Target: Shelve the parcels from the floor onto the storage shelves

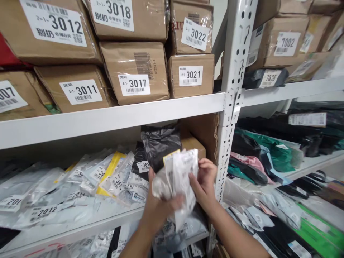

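In front of the shelf, a small bundle of white plastic parcel bags (185,175) with paper labels is held up between both hands; the print is blurred. My left hand (165,206) is closed round the bundle's left side, its thumb smeared by motion across the front. At the right edge, my right hand (205,179) pinches the bags between thumb and fingers. Just behind them a black plastic parcel (159,141) stands on the shelf beside a cardboard box (195,145). Left of my hands lies a row of labelled plastic parcels (118,175).
Numbered cardboard boxes (137,68) fill the upper shelf, whose white front beam (113,120) runs above my hands. A perforated white post (232,89) stands close on the right. Beyond it, another rack holds black parcels (292,129) and a green parcel (315,229).
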A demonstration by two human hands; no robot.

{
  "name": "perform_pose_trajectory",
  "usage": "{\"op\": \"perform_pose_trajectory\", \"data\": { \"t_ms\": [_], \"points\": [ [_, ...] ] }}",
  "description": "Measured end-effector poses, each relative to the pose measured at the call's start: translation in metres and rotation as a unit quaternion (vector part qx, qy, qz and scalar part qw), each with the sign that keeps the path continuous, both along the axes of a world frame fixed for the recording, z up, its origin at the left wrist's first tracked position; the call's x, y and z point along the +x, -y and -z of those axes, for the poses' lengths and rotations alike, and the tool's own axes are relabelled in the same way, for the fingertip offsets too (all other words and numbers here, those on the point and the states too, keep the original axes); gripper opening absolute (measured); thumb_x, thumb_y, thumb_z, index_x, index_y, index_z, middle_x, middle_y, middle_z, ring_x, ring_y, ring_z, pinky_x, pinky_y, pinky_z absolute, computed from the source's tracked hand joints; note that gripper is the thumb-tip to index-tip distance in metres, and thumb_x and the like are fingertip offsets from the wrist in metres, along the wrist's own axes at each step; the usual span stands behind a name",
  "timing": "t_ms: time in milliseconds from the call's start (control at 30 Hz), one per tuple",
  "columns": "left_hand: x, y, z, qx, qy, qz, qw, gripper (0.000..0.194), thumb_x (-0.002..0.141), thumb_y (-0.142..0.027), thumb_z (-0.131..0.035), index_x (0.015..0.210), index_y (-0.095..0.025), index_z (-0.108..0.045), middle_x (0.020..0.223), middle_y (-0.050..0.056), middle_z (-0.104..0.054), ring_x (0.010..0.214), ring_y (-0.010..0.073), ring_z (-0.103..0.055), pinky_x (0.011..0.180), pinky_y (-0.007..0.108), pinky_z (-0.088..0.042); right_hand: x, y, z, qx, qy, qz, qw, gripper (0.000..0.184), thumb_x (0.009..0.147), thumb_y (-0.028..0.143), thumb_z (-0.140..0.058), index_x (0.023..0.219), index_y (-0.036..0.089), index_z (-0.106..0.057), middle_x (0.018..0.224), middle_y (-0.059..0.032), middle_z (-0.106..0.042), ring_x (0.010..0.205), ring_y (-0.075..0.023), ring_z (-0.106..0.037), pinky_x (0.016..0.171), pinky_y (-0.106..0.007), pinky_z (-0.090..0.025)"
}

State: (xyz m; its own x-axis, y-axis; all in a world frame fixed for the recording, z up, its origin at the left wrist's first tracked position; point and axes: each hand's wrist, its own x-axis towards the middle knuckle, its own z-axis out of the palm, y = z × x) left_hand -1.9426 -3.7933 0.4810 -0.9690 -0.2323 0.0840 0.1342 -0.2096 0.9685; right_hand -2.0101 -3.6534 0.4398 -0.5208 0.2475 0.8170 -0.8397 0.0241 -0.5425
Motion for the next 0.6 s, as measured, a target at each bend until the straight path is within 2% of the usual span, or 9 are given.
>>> {"op": "perform_pose_trajectory", "data": {
  "t_ms": [67,100,200,267,333,400,467,533,600],
  "points": [
    [-0.016,0.011,-0.01,-0.017,-0.046,-0.013,0.999,0.13,0.055,-0.04,-0.094,0.162,-0.027,-0.022,0.141,0.015,-0.064,0.131,0.0404,-0.059,0.111,0.053,-0.049,-0.019,0.01,-0.015,0.062,-0.023,0.071,0.995,0.013,0.094,0.027,-0.062,0.107,0.026,-0.058,0.107,-0.0065,-0.047,0.108,-0.0218,-0.054,0.092,-0.038,-0.049],
    [-0.024,0.015,-0.014,-0.03,-0.058,-0.016,0.998,0.128,0.059,-0.04,-0.093,0.162,-0.026,-0.019,0.144,0.016,-0.062,0.132,0.0385,-0.059,0.111,0.052,-0.048,-0.027,0.013,-0.021,0.093,-0.031,0.083,0.992,0.007,0.096,0.026,-0.059,0.102,0.025,-0.061,0.101,-0.0061,-0.051,0.1,-0.021,-0.056,0.087,-0.037,-0.05],
    [-0.047,0.023,-0.027,-0.08,-0.074,-0.022,0.994,0.115,0.07,-0.039,-0.088,0.161,-0.026,-0.02,0.153,0.016,-0.053,0.137,0.0332,-0.055,0.116,0.047,-0.043,-0.043,0.014,-0.033,0.138,-0.048,0.067,0.987,0.015,0.101,0.026,-0.049,0.101,0.023,-0.064,0.088,-0.0056,-0.064,0.083,-0.0201,-0.061,0.077,-0.037,-0.051],
    [-0.057,0.023,-0.036,-0.102,-0.09,-0.035,0.99,0.103,0.074,-0.038,-0.087,0.157,-0.027,-0.028,0.154,0.014,-0.052,0.136,0.0305,-0.055,0.116,0.043,-0.043,-0.045,0.009,-0.039,0.176,-0.056,0.066,0.981,0.024,0.102,0.032,-0.045,0.111,0.021,-0.065,0.097,-0.009,-0.07,0.092,-0.0231,-0.064,0.084,-0.041,-0.053],
    [-0.063,0.02,-0.045,-0.098,-0.104,-0.048,0.989,0.093,0.074,-0.038,-0.087,0.151,-0.025,-0.036,0.147,0.013,-0.058,0.132,0.0286,-0.059,0.112,0.039,-0.046,-0.042,0.004,-0.043,0.239,-0.082,0.041,0.967,0.046,0.099,0.047,-0.05,0.133,0.018,-0.058,0.122,-0.015,-0.067,0.113,-0.0288,-0.063,0.099,-0.048,-0.051],
    [-0.066,0.018,-0.055,-0.082,-0.109,-0.055,0.989,0.089,0.073,-0.037,-0.089,0.146,-0.022,-0.04,0.141,0.014,-0.062,0.127,0.0279,-0.062,0.108,0.037,-0.049,-0.038,0.001,-0.044,0.303,-0.106,0.014,0.947,0.091,0.084,0.066,-0.066,0.153,0.014,-0.038,0.146,-0.0217,-0.053,0.135,-0.0362,-0.052,0.112,-0.055,-0.045],
    [-0.069,0.017,-0.064,-0.068,-0.096,-0.058,0.991,0.087,0.074,-0.041,-0.088,0.144,-0.02,-0.041,0.142,0.015,-0.06,0.126,0.0284,-0.062,0.107,0.038,-0.05,-0.035,0.005,-0.043,0.336,-0.115,0.027,0.935,0.126,0.066,0.071,-0.08,0.16,0.011,-0.021,0.156,-0.0272,-0.04,0.145,-0.0423,-0.04,0.117,-0.059,-0.042],
    [-0.069,0.018,-0.072,-0.042,-0.078,-0.044,0.995,0.081,0.077,-0.05,-0.084,0.142,-0.019,-0.046,0.142,0.015,-0.06,0.127,0.0294,-0.061,0.107,0.039,-0.049,-0.036,0.011,-0.039,0.33,-0.118,0.059,0.935,0.138,0.061,0.068,-0.086,0.162,0.013,-0.009,0.157,-0.0299,-0.035,0.148,-0.0448,-0.036,0.115,-0.063,-0.042],
    [-0.065,0.02,-0.079,-0.008,-0.076,-0.003,0.997,0.074,0.08,-0.062,-0.075,0.136,-0.018,-0.054,0.136,0.014,-0.065,0.126,0.03,-0.061,0.106,0.038,-0.049,-0.042,0.019,-0.034,0.288,-0.136,0.084,0.944,0.139,0.062,0.063,-0.088,0.162,0.017,-0.004,0.157,-0.0295,-0.034,0.147,-0.0443,-0.038,0.114,-0.064,-0.043]
  ]
}}
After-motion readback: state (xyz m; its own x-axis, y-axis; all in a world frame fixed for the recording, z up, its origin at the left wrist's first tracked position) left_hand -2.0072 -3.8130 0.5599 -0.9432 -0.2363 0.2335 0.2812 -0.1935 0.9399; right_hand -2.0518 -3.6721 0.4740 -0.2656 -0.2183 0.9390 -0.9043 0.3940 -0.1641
